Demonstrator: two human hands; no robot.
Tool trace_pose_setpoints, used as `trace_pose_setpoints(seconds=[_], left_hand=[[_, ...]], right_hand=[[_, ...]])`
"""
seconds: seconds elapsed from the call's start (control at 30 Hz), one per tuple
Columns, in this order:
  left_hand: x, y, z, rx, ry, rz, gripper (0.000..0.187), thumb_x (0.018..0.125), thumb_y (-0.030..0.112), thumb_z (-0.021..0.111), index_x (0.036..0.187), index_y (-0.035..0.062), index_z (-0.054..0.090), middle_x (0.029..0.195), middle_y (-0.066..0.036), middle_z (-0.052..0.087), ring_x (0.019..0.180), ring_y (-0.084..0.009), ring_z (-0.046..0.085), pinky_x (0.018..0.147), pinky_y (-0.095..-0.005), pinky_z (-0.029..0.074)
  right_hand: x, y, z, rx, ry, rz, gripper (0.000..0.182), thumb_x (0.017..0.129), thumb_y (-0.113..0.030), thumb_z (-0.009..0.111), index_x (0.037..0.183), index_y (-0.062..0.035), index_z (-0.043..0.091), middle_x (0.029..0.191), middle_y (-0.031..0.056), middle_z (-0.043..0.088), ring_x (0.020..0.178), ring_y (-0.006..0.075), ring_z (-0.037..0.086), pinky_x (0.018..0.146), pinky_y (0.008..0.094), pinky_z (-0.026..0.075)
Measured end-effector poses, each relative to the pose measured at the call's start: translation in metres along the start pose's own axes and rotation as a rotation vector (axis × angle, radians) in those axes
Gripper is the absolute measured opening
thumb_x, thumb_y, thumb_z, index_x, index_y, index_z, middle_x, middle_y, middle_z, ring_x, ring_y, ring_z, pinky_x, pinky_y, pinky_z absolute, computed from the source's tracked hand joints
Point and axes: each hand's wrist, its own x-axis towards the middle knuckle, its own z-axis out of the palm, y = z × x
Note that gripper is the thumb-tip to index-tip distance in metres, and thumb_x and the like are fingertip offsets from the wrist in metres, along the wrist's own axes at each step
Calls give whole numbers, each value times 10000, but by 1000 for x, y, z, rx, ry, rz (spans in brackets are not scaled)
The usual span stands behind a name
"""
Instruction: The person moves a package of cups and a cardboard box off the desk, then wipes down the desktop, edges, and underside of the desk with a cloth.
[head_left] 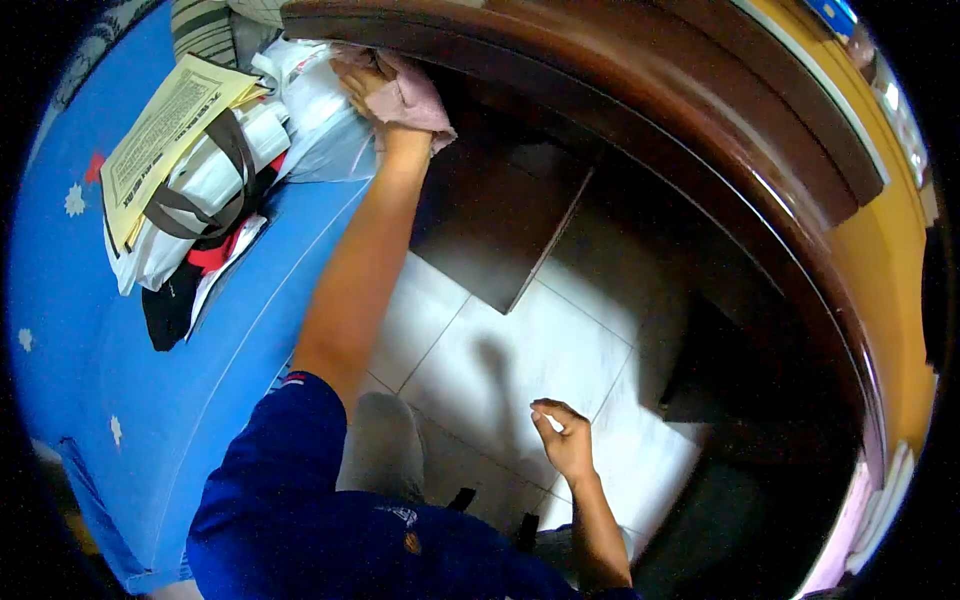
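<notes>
My left hand reaches far forward at the top of the view, with a pink cloth draped around its fingers and wrist. It is beside a white plastic bag and the dark wooden furniture edge. Part of the hand is covered by the cloth. Lower down, at the right of my body, my right hand hangs over the white tiled floor, its fingers curved with a gap between thumb and fingers and nothing between them.
Along the left lies a blue surface with white shapes. On it sit a yellow printed bag with dark handles, and black and red items. Dark wooden furniture curves across the right, with an open dark space beneath.
</notes>
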Motion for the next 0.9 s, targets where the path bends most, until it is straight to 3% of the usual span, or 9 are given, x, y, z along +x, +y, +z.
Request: trace_pose_setpoints(seconds=[0.13, 0.17, 0.23, 0.33, 0.4, 0.47, 0.53, 0.6, 0.9], left_hand=[[-51, 82, -31, -468, 26, -67, 617, 889, 286, 550, 1313, -133, 391, 1401, -387, 356, 1346, -519, 300, 1172, -539, 209], [-60, 133, -82, -391, 107, 7, 686, 839, 250, 590, 1317, -189, 369, 1410, -417, 321, 1370, -541, 244, 1179, -569, 145], [-83, 154, -111, -531, -158, 128, 906, 773, 301, 596, 1372, -263, 217, 1474, -454, 148, 1414, -571, 87, 1174, -611, 57], [-78, 132, -111, -431, -165, 276, 826, 790, 277, 555, 1401, -198, 265, 1469, -442, 176, 1421, -552, 92, 1167, -619, 33], [-56, 106, -94, -712, -112, 22, 787, 837, 284, 529, 1428, -156, 252, 1485, -413, 184, 1429, -523, 121, 1174, -595, 57], [-32, 73, -74, -458, -63, 64, 757, 895, 307, 488, 1453, -128, 217, 1508, -382, 173, 1431, -514, 127, 1178, -581, 74], [-24, 57, -54, -257, -6, 145, 728, 953, 329, 447, 1478, -100, 181, 1530, -351, 163, 1433, -506, 132, 1182, -567, 91], [-38, 67, -50, -206, 48, 161, 699, 1011, 352, 406, 1502, -72, 146, 1553, -320, 153, 1436, -497, 138, 1186, -554, 108], [-130, 227, -100, -523, 127, 174, 687, 967, 341, 483, 1476, -44, 227, 1517, -345, 204, 1413, -524, 163, 1174, -589, 97]], right_hand=[[-15, 37, 17, 150, 23, 97, 159, 903, -97, 678, 1024, -6, 724, 1048, 150, 717, 1007, 219, 668, 919, 309, 490], [-15, 42, 21, 97, 22, 42, 133, 889, -31, 665, 1011, -14, 716, 1023, 127, 726, 962, 203, 681, 877, 300, 517], [-19, 43, 26, 65, -20, 87, 138, 890, -33, 663, 1016, -13, 714, 1022, 128, 725, 953, 210, 685, 863, 299, 523], [-25, 41, 23, 4, -54, 113, 147, 891, -47, 662, 1026, -21, 713, 1015, 135, 722, 934, 235, 691, 835, 307, 534], [-38, 38, 18, -39, -65, 75, 158, 892, -70, 663, 1037, -38, 714, 1003, 148, 717, 914, 272, 698, 806, 323, 546], [-44, 36, 15, -69, -29, 66, 161, 895, -93, 657, 1039, -48, 713, 1002, 157, 711, 898, 312, 694, 801, 350, 548], [-46, 30, 4, -79, -72, 60, 173, 905, -81, 654, 1059, -17, 700, 1013, 163, 703, 886, 254, 683, 779, 307, 536], [-45, 24, -2, -70, -53, 21, 170, 903, -79, 652, 1053, -16, 698, 1017, 159, 702, 889, 268, 682, 785, 313, 538], [-55, -6, -37, -183, 36, -223, 177, 879, -113, 672, 1030, -26, 703, 1041, 143, 690, 927, 313, 669, 842, 365, 539]])
